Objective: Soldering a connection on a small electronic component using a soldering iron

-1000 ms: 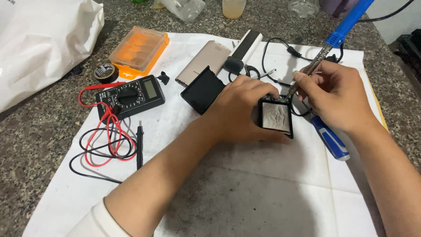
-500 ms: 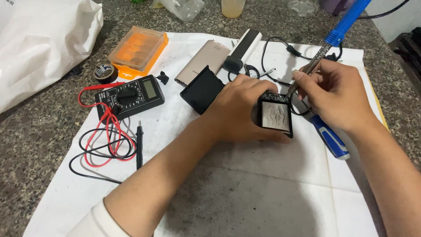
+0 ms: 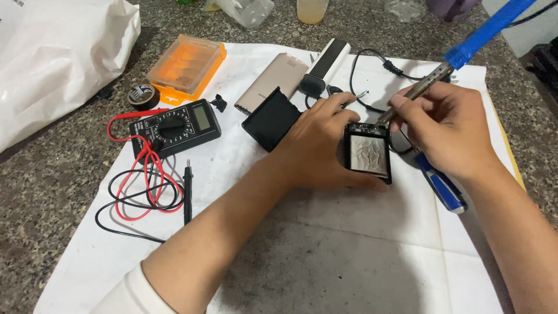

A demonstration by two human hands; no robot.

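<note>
Electronics repair bench: multimeter, soldering iron and paper sheet on a granite counter.

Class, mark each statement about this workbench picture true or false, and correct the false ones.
1. The right hand holds a soldering iron with a blue handle. True.
2. The left hand rests beside the small opened black device. True.
3. The multimeter lies right of the device. False: it lies left.
4. The orange plastic case sits on the multimeter. False: they lie apart.
</note>
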